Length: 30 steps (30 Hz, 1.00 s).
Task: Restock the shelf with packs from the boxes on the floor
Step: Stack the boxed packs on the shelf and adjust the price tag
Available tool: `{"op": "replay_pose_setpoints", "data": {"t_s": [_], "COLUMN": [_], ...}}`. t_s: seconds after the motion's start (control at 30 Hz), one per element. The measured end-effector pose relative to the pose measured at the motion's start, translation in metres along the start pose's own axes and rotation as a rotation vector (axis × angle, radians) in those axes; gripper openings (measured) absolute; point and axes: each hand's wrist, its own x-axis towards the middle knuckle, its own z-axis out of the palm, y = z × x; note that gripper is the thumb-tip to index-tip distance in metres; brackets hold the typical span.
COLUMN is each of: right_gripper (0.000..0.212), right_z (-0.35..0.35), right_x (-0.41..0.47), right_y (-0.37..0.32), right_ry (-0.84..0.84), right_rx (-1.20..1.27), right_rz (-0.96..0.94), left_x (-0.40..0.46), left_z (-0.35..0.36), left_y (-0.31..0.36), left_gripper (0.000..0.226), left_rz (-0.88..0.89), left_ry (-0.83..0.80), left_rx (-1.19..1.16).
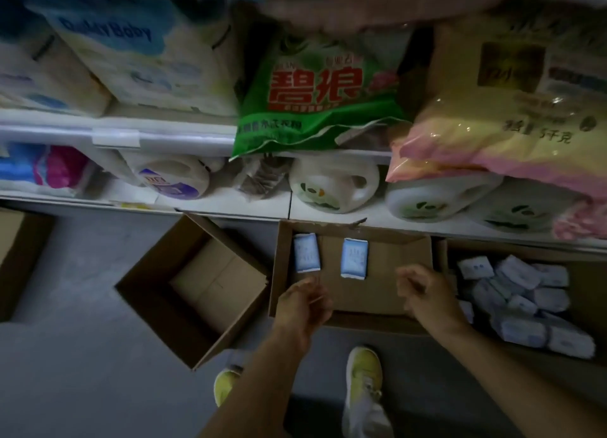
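Observation:
Two small white-and-blue packs lie in the middle cardboard box (387,316) on the floor: one pack (306,253) at its left wall, the other pack (354,258) near the centre. My left hand (303,301) hovers over the box's front left, fingers loosely curled, holding nothing. My right hand (427,293) hangs over the box's right side, fingers loosely curled and empty. A right-hand box (584,309) holds a heap of several similar packs (522,299). The white shelf (230,207) rises behind the boxes.
An empty box (197,290) stands at an angle to the left, another box (16,260) at the far left edge. The shelf carries detergent jugs (331,184), a green detergent bag (315,99), a pink-yellow bag (505,122) and tissue packs (131,53). My yellow shoes (363,372) stand on grey floor.

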Motion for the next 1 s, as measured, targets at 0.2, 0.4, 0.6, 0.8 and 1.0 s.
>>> {"op": "replay_pose_setpoints", "data": {"t_s": [0.2,0.4,0.6,0.8,1.0], "right_gripper": [0.017,0.008,0.025,0.049,0.091], "right_z": [0.034,0.088,0.139,0.188,0.233], "right_x": [0.054,0.112,0.179,0.231,0.265], "right_y": [0.056,0.107,0.157,0.199,0.211], "right_ry": [-0.039,-0.107,-0.161,-0.076,0.078], "right_rx": [-0.06,-0.21,-0.408,-0.534,-0.522], "right_rz": [0.125,0.201,0.168,0.173,0.281], "left_x": [0.085,0.163,0.248,0.345,0.417], "left_z": [0.005,0.003,-0.012,-0.01,0.004], "left_y": [-0.027,-0.029,-0.056,-0.074,-0.078], "left_gripper": [0.009,0.015,0.05,0.083,0.098], "left_rz": [-0.027,-0.052,0.106,0.207,0.438], "left_ry": [0.093,0.1,0.006,0.083,0.262], "left_rx": [-0.012,0.102,0.361,0.827,1.09]}}
